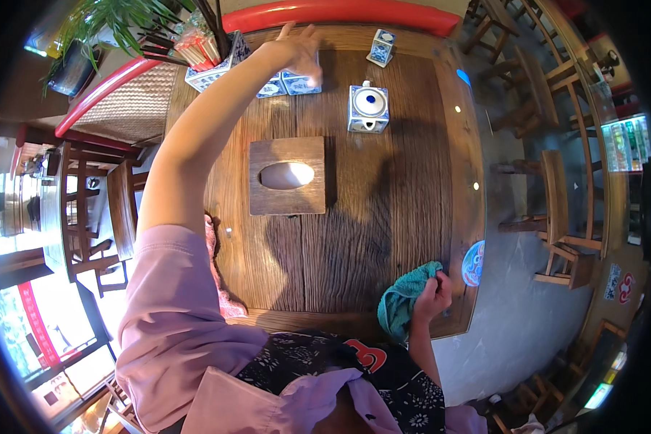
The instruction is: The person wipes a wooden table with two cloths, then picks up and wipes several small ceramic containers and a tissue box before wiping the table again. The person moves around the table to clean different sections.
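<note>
My left hand (297, 51) is stretched to the far side of the wooden table (347, 260), its fingers spread and slightly blurred. It is over blue-and-white ceramic condiment boxes (302, 84) that bear writing; whether it touches them I cannot tell. My right hand (433, 298) grips a bunched green cloth (399, 304) at the near right of the table. A wooden tissue box (287, 203) with an oval opening sits mid-table. Right of the boxes stand a square lidded ceramic pot (368, 111) and a small upright ceramic holder (382, 48). A pink cloth (229, 304) lies along the near left edge.
A ceramic holder (211, 78) at the far left carries chopsticks and wrapped red packets (198, 49). Beyond the table runs a red padded rail (336, 16), with a potted plant (76, 65) to the left. Wooden benches (554, 195) stand to the right, another (122, 206) to the left.
</note>
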A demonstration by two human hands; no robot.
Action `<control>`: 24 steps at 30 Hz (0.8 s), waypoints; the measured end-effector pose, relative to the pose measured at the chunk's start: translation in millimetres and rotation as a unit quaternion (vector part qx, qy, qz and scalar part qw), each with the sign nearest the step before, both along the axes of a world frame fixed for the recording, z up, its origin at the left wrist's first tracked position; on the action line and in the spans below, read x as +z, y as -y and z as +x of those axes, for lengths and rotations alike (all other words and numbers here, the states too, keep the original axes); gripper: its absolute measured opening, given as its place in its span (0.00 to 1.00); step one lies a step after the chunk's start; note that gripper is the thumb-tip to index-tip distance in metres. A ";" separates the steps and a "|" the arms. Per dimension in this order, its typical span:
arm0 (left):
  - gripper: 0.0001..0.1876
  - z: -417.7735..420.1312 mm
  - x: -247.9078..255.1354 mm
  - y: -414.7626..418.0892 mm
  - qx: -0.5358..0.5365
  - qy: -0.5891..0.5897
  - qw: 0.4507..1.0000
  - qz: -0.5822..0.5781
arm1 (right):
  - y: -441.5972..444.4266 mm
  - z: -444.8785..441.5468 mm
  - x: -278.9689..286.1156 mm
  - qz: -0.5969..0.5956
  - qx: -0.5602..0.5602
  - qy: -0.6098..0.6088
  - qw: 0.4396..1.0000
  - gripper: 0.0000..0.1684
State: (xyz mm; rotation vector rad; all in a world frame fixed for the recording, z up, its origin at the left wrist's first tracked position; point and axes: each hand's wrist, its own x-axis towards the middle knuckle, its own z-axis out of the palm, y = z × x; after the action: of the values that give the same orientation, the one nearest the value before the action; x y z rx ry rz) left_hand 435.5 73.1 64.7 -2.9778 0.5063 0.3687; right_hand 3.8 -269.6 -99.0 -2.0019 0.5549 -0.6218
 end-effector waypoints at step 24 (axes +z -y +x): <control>0.54 -9.6 -11.1 44.0 -0.095 0.013 0.995 0.000 | -3.7 3.8 7.3 -0.019 0.003 -0.007 1.000 0.09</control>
State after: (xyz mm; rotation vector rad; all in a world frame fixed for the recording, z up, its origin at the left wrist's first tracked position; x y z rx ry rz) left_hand 425.9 29.1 53.6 -2.8968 0.7772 0.3127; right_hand 7.6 -265.9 -91.8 -2.0446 0.5484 -0.6205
